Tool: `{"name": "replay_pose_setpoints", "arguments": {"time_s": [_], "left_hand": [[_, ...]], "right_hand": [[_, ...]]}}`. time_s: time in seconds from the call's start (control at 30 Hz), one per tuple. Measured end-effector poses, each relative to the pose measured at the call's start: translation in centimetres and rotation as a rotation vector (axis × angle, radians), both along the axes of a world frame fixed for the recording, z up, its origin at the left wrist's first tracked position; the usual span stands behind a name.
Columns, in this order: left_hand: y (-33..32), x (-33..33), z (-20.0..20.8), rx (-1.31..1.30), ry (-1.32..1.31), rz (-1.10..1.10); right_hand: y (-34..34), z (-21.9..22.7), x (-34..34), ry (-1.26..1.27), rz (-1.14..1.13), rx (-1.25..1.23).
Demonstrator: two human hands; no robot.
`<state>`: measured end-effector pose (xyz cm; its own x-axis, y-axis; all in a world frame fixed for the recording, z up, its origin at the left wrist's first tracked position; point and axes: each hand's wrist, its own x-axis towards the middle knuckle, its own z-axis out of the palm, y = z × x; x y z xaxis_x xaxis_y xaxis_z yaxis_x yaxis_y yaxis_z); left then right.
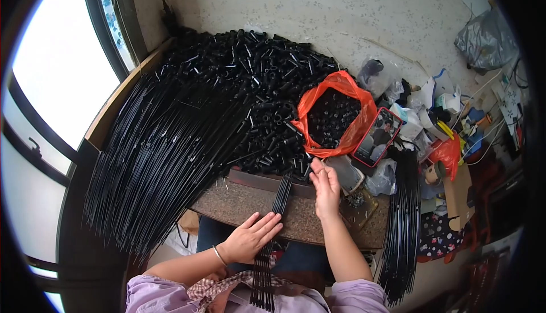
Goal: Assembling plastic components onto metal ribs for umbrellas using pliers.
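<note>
My left hand (253,238) lies flat, fingers stretched out, across a narrow row of thin black rods (281,196). The row runs from the table's front edge toward my lap, and its near ends (262,284) hang over my clothes. To the right, my right hand (325,191) is raised at the edge of a heap of short black tubes (267,108). Its fingers are extended and slightly bent, and I make out nothing held in them. Just beyond it stands an open red plastic bag (368,94) holding many small black round parts (333,119).
Long black rods (153,159) fan out at left, beside a window (57,46). A phone (377,137) leans right of the red bag, near a clear plastic bag (382,177). Another bundle of rods (401,216) hangs over the table's right side. Mixed clutter and a cardboard box (458,196) lie farther right.
</note>
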<state>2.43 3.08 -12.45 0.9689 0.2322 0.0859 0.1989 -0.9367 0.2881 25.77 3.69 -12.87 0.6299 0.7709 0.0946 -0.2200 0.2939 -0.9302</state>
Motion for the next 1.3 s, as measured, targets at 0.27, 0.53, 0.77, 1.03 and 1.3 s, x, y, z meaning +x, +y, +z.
{"name": "replay_pose_setpoints", "arguments": {"time_s": [0.27, 0.53, 0.77, 1.03, 1.3], "left_hand": [[0.0, 0.3, 0.0, 0.039, 0.027, -0.006], [0.0, 0.0, -0.2, 0.020, 0.015, -0.006], [-0.2, 0.2, -0.5, 0.014, -0.005, -0.010], [-0.1, 0.2, 0.1, 0.004, -0.004, -0.005], [-0.2, 0.4, 0.2, 0.017, -0.012, 0.001]], "right_hand": [[2.1, -0.6, 2.6, -1.030, 0.309, -0.288], [-0.6, 0.9, 0.1, -1.576, 0.266, 0.186], [-0.5, 0.6, 0.0, -1.648, 0.248, 0.238], [-0.3, 0.4, 0.4, -1.683, 0.293, 0.254], [0.2, -0.3, -0.1, -1.666, 0.266, 0.284]]}}
